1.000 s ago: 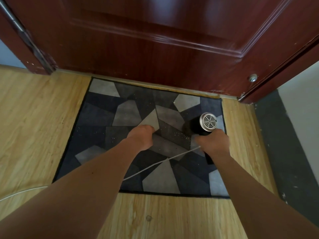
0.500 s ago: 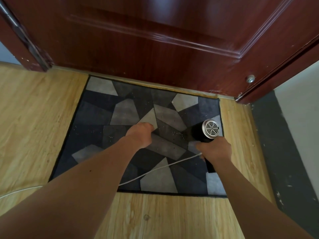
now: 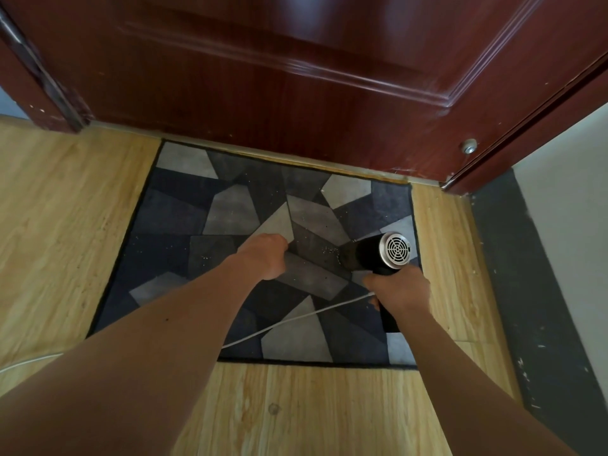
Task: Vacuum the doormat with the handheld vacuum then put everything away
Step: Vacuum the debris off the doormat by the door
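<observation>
Two things are staying out of sight here. The fingers of your left grip (image 3: 266, 255) are tucking under the knuckles where the fist is resting on the middle of the doormat (image 3: 184, 218), so you cannot tell whether they are pinching anything. The nozzle of the handheld vacuum (image 3: 365, 256) is also hard to make out, because its black body is blending into the dark patch beneath it. Your right grip (image 3: 399, 291) is wrapping tightly round the vacuum's handle, with only the butt of the handle showing below the wrist, and the silver grille (image 3: 396, 250) at the rear is facing up toward you. The vacuum is sitting low over the mat's right side, its front pointing left at a scatter of pale crumbs (image 3: 329, 249). The white cord (image 3: 296, 320) is trailing from under your right grip, passing behind your left forearm and running off the left edge over the wooden floor (image 3: 59, 225). Compared with a second ago, the vacuum and your right grip are sitting a little nearer the mat's near edge, while your left grip is keeping its place.
</observation>
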Demonstrator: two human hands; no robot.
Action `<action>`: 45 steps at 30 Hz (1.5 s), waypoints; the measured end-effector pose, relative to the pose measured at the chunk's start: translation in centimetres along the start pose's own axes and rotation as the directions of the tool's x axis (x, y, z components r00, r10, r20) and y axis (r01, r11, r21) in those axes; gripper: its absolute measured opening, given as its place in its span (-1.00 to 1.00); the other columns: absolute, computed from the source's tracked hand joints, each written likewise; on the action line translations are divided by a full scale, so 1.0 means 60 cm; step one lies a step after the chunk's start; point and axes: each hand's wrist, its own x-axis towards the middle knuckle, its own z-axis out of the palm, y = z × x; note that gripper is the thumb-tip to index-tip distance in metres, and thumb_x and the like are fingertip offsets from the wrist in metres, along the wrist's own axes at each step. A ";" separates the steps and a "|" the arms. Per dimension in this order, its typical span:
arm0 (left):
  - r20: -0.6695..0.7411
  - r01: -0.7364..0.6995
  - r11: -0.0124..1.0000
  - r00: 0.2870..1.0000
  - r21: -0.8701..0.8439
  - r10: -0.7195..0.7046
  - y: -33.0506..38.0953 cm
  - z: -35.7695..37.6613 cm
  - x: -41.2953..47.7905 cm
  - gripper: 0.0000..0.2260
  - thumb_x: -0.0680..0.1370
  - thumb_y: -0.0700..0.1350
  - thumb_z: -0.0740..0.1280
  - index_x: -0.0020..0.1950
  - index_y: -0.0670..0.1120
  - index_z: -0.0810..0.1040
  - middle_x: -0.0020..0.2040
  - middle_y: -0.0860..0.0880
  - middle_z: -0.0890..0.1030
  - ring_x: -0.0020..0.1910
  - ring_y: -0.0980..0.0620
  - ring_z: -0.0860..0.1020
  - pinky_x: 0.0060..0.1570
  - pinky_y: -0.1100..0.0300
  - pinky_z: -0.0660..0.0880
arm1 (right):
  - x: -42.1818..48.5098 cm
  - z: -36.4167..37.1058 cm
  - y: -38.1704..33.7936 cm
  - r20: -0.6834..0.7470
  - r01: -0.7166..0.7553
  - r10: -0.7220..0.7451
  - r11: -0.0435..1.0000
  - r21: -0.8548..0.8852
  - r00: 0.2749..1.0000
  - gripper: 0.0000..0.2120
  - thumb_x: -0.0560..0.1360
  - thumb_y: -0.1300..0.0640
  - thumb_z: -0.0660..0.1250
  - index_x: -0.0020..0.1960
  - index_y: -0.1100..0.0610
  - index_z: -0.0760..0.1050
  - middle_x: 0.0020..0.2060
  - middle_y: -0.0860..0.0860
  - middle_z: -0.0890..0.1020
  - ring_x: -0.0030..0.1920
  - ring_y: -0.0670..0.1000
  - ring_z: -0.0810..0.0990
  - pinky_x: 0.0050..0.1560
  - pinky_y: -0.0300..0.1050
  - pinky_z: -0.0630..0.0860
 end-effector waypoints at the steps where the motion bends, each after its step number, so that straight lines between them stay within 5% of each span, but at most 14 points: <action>1: 0.000 0.003 1.000 1.000 -0.002 -0.003 0.000 0.000 0.001 -0.58 0.51 -0.21 0.24 0.39 -0.10 0.41 0.32 -0.15 0.48 0.28 -0.15 0.46 0.28 -0.03 0.42 | 0.001 0.000 -0.001 0.000 0.000 0.000 1.000 -0.001 1.000 -0.77 0.37 0.10 0.44 -0.06 0.21 0.56 -0.33 0.11 0.67 -0.40 0.02 0.63 -0.38 -0.20 0.46; 7: 0.001 0.016 1.000 1.000 -0.003 -0.016 0.002 0.000 0.003 -0.57 0.51 -0.19 0.25 0.40 -0.10 0.40 0.33 -0.15 0.48 0.29 -0.16 0.46 0.28 -0.04 0.42 | 0.010 0.011 -0.011 0.007 -0.001 0.001 0.999 0.044 1.000 -0.68 0.31 0.07 0.48 -0.02 0.22 0.57 -0.24 0.16 0.69 -0.22 0.16 0.69 -0.11 0.06 0.66; 16: 0.009 0.013 1.000 1.000 0.009 -0.013 0.001 0.000 0.000 -0.56 0.51 -0.20 0.25 0.40 -0.10 0.40 0.33 -0.16 0.47 0.30 -0.16 0.45 0.28 -0.02 0.42 | -0.005 -0.005 0.018 0.015 -0.153 0.152 0.975 0.160 0.988 -0.77 0.33 0.19 0.46 -0.09 0.30 0.58 -0.46 0.12 0.63 -0.53 -0.02 0.58 -0.40 -0.18 0.56; 22: 0.026 0.015 1.000 1.000 -0.002 -0.015 0.002 -0.001 -0.005 -0.56 0.52 -0.21 0.23 0.41 -0.12 0.38 0.34 -0.16 0.45 0.30 -0.16 0.44 0.29 -0.02 0.41 | -0.010 -0.002 0.043 0.146 -0.281 0.242 0.876 0.393 0.959 -0.79 0.33 0.34 0.43 -0.05 0.33 0.55 -0.39 0.22 0.62 -0.41 0.13 0.58 -0.17 0.06 0.61; 27: 0.049 0.007 1.000 0.999 -0.008 -0.007 -0.001 -0.002 -0.007 -0.55 0.52 -0.22 0.24 0.42 -0.13 0.37 0.33 -0.16 0.47 0.29 -0.14 0.45 0.29 0.01 0.41 | -0.014 0.024 0.036 0.115 -0.202 0.174 0.926 0.320 0.978 -0.71 0.29 0.22 0.48 -0.02 0.26 0.56 -0.37 0.19 0.67 -0.34 0.15 0.66 -0.09 0.17 0.66; 33: 0.067 0.005 1.000 0.998 -0.005 -0.005 -0.003 -0.005 -0.015 -0.54 0.52 -0.23 0.24 0.43 -0.15 0.34 0.34 -0.18 0.45 0.29 -0.15 0.45 0.29 0.00 0.42 | -0.025 0.043 0.017 -0.007 -0.093 0.097 0.969 0.229 0.995 -0.86 0.35 0.19 0.48 -0.17 0.23 0.57 -0.43 0.11 0.65 -0.41 0.02 0.64 -0.22 -0.09 0.61; 38: 0.090 0.000 1.000 0.996 0.003 -0.001 -0.004 -0.008 -0.019 -0.55 0.53 -0.21 0.24 0.43 -0.16 0.34 0.34 -0.19 0.45 0.29 -0.15 0.45 0.29 0.00 0.42 | -0.017 0.059 0.001 -0.055 -0.057 0.067 0.982 0.178 0.996 -0.81 0.34 0.15 0.48 -0.16 0.27 0.60 -0.43 0.10 0.65 -0.33 0.08 0.67 -0.12 -0.01 0.64; 45: 0.096 -0.001 1.000 0.995 0.006 0.000 -0.004 -0.009 -0.021 -0.55 0.54 -0.21 0.24 0.44 -0.17 0.33 0.36 -0.19 0.43 0.31 -0.16 0.44 0.30 0.01 0.41 | 0.001 0.052 -0.011 -0.158 -0.039 0.059 0.991 0.128 0.986 -0.63 0.36 0.06 0.50 0.04 0.30 0.58 -0.14 0.15 0.65 -0.02 0.18 0.63 -0.13 -0.11 0.46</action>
